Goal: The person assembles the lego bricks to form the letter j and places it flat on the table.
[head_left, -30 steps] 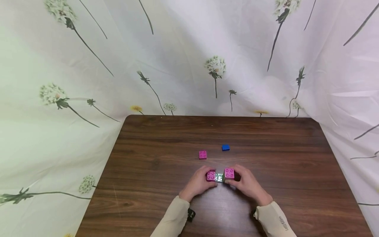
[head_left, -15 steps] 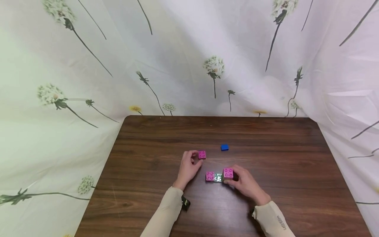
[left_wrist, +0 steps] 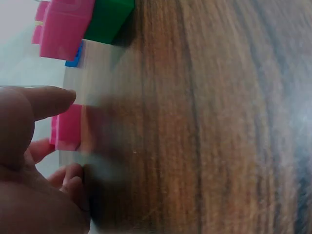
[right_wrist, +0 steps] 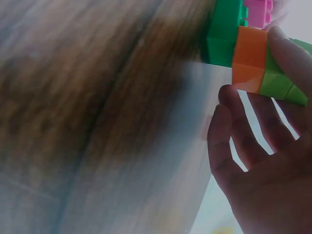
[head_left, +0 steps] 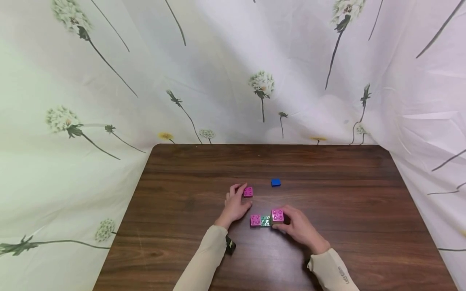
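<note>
A loose pink toy building brick (head_left: 248,192) lies on the table, a finger of my left hand (head_left: 234,206) beside its left edge. In the left wrist view the thumb (left_wrist: 51,100) stands apart from that brick, whose far side is partly hidden by fingers. My right hand (head_left: 301,227) grips the tall right end of a brick assembly, thumb on the near side. This assembly has a dark green brick (head_left: 265,221) in the middle and a pink brick (head_left: 255,220) on its left. An orange brick (right_wrist: 249,58), light green bricks (right_wrist: 276,78) and a pink top brick (head_left: 277,215) form the tall end.
Behind the assembly a small blue brick (head_left: 276,182) lies on the brown wooden table (head_left: 182,173). A white curtain (head_left: 225,72) with a dandelion print hangs along the table's back and sides.
My left hand has let go of the assembly's left end and moved left and back to the loose pink brick. The right hand keeps its grip; the assembly has shifted slightly left.
</note>
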Motion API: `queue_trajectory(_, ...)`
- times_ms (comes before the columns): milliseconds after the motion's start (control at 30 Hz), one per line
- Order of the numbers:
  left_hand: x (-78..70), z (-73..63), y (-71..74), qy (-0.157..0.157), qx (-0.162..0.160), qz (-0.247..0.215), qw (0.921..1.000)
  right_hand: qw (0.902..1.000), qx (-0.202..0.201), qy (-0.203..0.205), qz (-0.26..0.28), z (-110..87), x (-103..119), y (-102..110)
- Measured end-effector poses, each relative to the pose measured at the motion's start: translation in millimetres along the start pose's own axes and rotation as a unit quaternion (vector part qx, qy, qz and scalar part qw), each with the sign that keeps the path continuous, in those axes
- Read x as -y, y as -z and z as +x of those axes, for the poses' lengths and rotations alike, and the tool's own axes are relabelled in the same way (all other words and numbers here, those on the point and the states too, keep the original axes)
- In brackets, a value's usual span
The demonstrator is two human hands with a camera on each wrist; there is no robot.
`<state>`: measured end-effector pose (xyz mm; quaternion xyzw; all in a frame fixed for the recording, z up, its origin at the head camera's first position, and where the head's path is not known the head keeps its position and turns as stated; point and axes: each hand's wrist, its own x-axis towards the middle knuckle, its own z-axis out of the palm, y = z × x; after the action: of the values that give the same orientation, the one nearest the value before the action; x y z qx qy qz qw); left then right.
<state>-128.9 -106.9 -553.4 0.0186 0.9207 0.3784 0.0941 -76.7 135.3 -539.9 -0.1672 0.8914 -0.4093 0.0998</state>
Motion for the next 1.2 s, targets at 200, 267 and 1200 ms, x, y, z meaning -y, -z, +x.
queue_trajectory(200, -0.2, -1.4, -0.3, 0.002, -0.015, -0.010, 0.9998, 1.0000, 0.006, -0.004, -0.003, 0.9, 2.1, -0.6)
queue_trajectory(267, -0.2, -1.4, -0.5, 0.004, -0.020, -0.011, 0.9997, 1.0000, 0.004, -0.004, -0.005, 0.6, 1.9, -1.0)
queue_trajectory(1200, -3.5, -6.3, 18.3, 0.038, 0.025, -0.083, 0.9956, 0.9998, -0.014, 0.009, -0.009, 0.5, -0.7, -4.2)
